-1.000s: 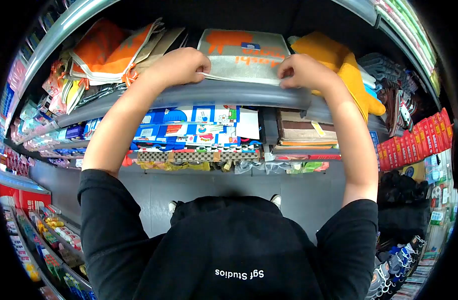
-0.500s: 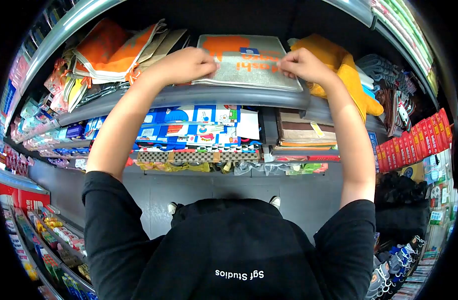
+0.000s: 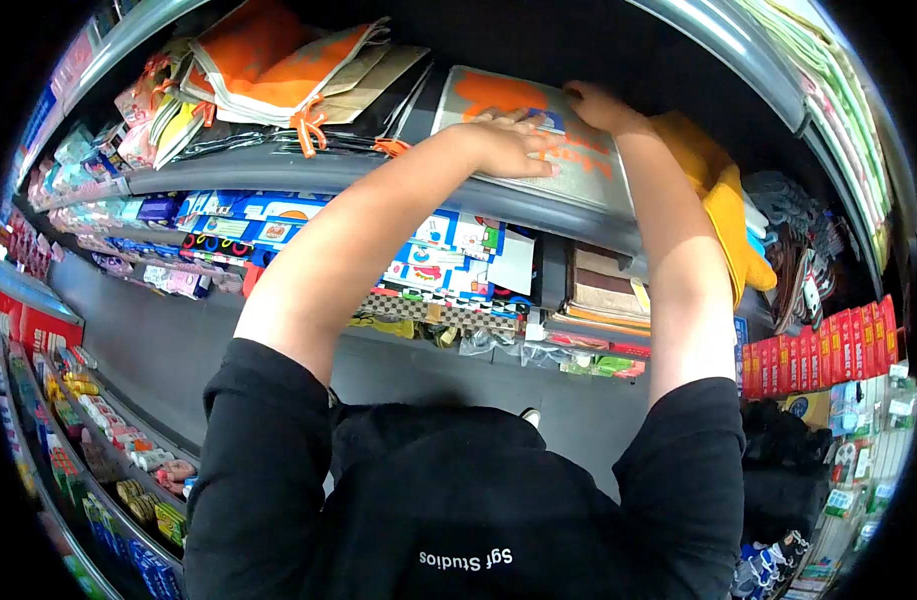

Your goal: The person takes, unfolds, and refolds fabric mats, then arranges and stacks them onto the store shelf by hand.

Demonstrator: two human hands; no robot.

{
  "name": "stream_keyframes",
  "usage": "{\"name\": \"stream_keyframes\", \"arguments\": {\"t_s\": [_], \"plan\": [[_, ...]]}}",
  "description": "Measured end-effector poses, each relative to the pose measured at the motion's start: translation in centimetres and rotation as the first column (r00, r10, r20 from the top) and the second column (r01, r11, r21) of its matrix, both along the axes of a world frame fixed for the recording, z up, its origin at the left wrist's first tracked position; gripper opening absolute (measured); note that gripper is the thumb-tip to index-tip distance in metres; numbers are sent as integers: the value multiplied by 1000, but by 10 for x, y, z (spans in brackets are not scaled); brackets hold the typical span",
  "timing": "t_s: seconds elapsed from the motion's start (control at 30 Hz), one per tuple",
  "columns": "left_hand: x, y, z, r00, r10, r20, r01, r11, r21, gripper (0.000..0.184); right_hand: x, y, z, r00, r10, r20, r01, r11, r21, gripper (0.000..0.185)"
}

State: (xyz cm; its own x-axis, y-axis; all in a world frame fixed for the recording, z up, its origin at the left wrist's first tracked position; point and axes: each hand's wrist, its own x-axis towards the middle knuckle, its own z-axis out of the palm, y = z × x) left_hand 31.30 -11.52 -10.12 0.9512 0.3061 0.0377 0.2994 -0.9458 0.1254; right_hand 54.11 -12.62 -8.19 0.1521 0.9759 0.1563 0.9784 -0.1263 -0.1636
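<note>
A grey mat with an orange print and a small blue label lies flat on the upper shelf. My left hand rests palm down across its middle, fingers spread, partly covering the print. At the mat's far right part is my right hand, its fingers curled at the edge; the fingertips are partly hidden. Left of the mat sits a stack of orange-and-beige mats with orange ties. A yellow-orange cloth hangs over the shelf front, right of my right forearm.
Lower shelves hold blue patterned packs and folded brown textiles. Red boxes hang at the right. Another shelf with small goods stands at the lower left. The grey floor shows below.
My left hand has gone from the mat's near left edge to lying flat on its middle. My right hand has moved to its far edge. The view has shifted and turned.
</note>
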Motion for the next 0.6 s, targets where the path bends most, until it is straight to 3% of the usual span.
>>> {"name": "stream_keyframes", "arguments": {"t_s": [0.1, 0.17, 0.27, 0.4, 0.6], "plan": [[-2, 0, 0, 1000, -26, 9, 26, 999, 21, 64, 9, 17, -6, 998, -45, -54, 40, 995, -87, 40], [-6, 1, 3, 999, -36, 6, 36, 999, 26, 64, 4, 10, -8, 989, -125, 77, 136, 978, -158, 48], [-9, 1, 7, 999, -35, -10, 35, 998, 48, 66, -9, -11, -21, 974, -201, 104, 209, 975, -73, 56], [-11, 4, 5, 1000, -18, 5, 18, 995, 95, 68, -3, -8, -26, 969, -245, 44, 249, 955, -159, 60], [-30, 5, 16, 999, -7, -43, 9, 999, 47, 58, 6, -2, -26, 930, -311, 196, 325, 945, -44, 54]]}}
